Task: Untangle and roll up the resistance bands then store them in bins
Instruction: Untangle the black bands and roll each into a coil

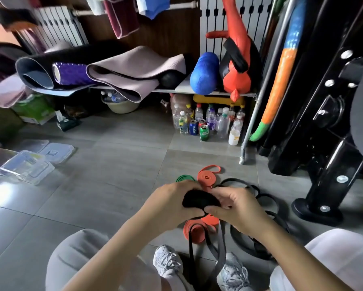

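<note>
Black band [199, 199] gripped by left hand [172, 203], right hand [237, 208]; can [193, 127] reads PEPSI.

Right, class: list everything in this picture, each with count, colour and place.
black band roll: one, black, held over the floor
orange bands: two, orange, floor, beyond and beneath the roll
green band: one, green, floor, left of far orange band
loose black bands: several, black, tangled, floor right
plastic bins: several, clear, floor left
bottles and cans: many, mixed, under the shelf
mats: several, grey and pink, on the shelf
foam roller: one, blue, shelf
shoes: two, pale grey, bottom
left grip: one, holds the roll
right grip: one, pinches the roll
</note>
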